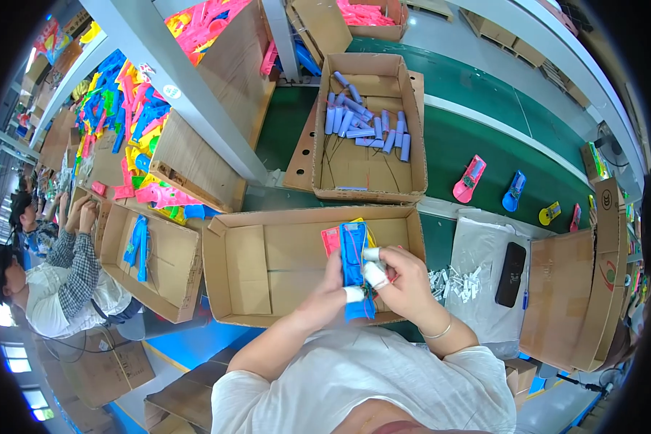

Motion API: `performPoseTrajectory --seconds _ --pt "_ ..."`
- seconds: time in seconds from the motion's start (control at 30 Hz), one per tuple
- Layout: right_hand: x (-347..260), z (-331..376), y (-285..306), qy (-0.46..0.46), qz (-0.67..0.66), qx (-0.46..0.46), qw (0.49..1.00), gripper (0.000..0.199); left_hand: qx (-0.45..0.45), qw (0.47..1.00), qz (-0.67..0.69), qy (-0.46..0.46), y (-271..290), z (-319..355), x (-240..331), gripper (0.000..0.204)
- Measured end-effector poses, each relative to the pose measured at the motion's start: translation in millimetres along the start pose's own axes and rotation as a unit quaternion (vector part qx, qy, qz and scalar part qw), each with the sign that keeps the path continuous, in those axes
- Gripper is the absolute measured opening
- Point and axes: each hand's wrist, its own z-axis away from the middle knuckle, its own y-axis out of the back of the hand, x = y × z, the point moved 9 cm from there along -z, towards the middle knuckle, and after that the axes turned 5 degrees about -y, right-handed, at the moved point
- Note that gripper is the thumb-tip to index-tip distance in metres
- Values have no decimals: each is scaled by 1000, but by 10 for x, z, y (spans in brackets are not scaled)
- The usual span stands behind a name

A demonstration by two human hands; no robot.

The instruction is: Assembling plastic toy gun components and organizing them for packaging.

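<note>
My left hand (327,291) grips a blue plastic toy housing (353,253) by its left side, above an open cardboard box (242,264). Thin red wires run along the housing. My right hand (406,286) is closed at the housing's right edge, its thumb and fingertips bunched near the wires; what exactly they pinch is hidden. White wraps cover some of my fingertips. Behind the blue housing, a pink plastic piece (330,239) and a yellow one (371,237) show in the box.
Ahead, a carton (369,189) holds purple cylindrical cells with wires. Coloured toy pieces, including a pink one (470,179), lie on the green belt (477,123). At right are small metal strips (463,284) and a black phone (511,275). Co-workers sit left, beside a smaller box (173,253).
</note>
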Motion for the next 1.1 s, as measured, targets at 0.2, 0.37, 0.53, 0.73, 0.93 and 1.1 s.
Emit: performPoseTrajectory --seconds 0.2,0.37,0.53,0.73,0.93,1.1 --pt "107 -95 -19 -32 30 27 999 20 10 966 -241 -87 57 -44 -14 78" --pt "-119 2 -214 82 94 -50 991 19 93 995 28 1 134 -98 89 73" --pt "-269 -19 -268 161 174 -73 969 24 141 987 74 20 217 -122 64 68" --pt "-153 -323 -360 146 108 -229 956 19 139 987 74 -7 282 -102 145 60" --pt "-114 -960 -402 139 93 -327 930 19 154 986 62 -31 493 -29 295 59" --pt "722 -2350 348 65 377 97 919 26 168 983 -28 -72 474 30 377 62"
